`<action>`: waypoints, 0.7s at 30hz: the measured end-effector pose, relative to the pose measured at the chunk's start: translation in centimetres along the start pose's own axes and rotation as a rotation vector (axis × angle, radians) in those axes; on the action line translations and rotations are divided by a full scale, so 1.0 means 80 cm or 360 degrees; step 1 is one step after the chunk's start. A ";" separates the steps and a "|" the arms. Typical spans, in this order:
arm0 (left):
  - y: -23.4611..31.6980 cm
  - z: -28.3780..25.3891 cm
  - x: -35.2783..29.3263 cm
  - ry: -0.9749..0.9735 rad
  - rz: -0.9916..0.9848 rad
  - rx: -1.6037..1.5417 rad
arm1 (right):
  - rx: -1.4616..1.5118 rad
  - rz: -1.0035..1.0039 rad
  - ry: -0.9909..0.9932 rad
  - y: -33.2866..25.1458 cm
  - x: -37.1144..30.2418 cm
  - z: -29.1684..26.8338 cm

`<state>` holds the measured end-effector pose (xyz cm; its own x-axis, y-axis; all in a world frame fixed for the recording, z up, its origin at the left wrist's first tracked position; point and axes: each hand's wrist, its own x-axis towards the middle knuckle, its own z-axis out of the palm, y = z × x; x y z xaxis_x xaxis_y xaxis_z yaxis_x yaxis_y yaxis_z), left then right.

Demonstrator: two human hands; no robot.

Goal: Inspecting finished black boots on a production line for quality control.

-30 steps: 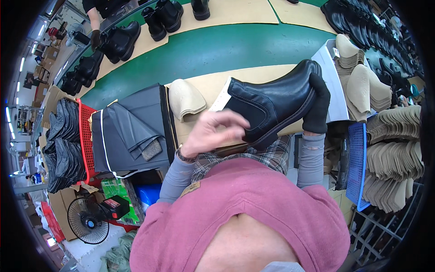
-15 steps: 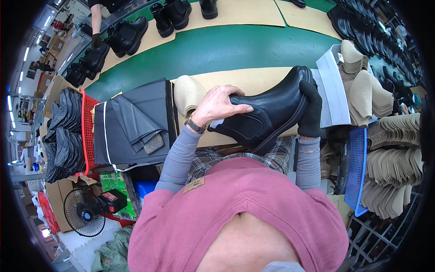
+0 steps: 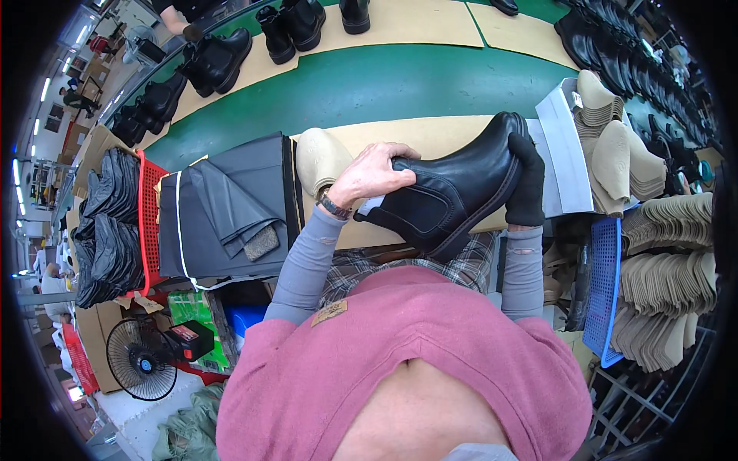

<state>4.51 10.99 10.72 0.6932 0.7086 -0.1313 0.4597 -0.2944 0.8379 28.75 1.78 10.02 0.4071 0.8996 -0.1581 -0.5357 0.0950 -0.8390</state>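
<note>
I take the boot (image 3: pixel 453 192) as my ref. Far left of it I see a red basket (image 3: pixel 147 223) packed w/ dark folded pieces, and below that a small fan (image 3: pixel 141 359) on the floor. Nearer the boot, still left, grey folded sheets (image 3: pixel 231 207) lie flat w/ a small grey pad (image 3: pixel 261 242) on top. Just left of the boot's opening stands a beige insole (image 3: pixel 323 157), upright. My left hand (image 3: pixel 374 175), bare, w/ a watch at the wrist, wraps over the boot's top opening, fingers curled onto the rim. The boot itself is black, ankle-high, elastic side panel, held tilted in the air above the tan board (image 3: pixel 430 132), sole facing down toward my lap. My right hand (image 3: pixel 527 184), in a black glove, clamps the toe end. Hands are apart, one at each end of the boot. Right of it: stacks of beige insoles (image 3: pixel 615 157), then a blue basket (image 3: pixel 605 296). Behind the boot, across the green belt (image 3: pixel 384 84), more black boots (image 3: pixel 292 27) stand on boards.
</note>
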 end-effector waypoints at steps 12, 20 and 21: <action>-0.019 0.016 -0.016 0.0465 0.0608 0.0453 | 0.0166 0.0098 -0.0031 0.029 0.043 -0.042; -0.008 0.080 -0.044 0.0553 0.0471 0.1226 | 0.0254 0.0130 -0.0021 0.031 0.041 -0.047; -0.008 0.085 -0.043 0.0576 0.0465 0.1236 | 0.0256 0.0148 -0.0010 0.029 0.039 -0.043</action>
<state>5.61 4.40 7.04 0.6844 0.6576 0.3149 0.6289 -0.7509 0.2013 31.34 3.32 5.81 0.3459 0.9103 -0.2274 -0.6823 0.0776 -0.7269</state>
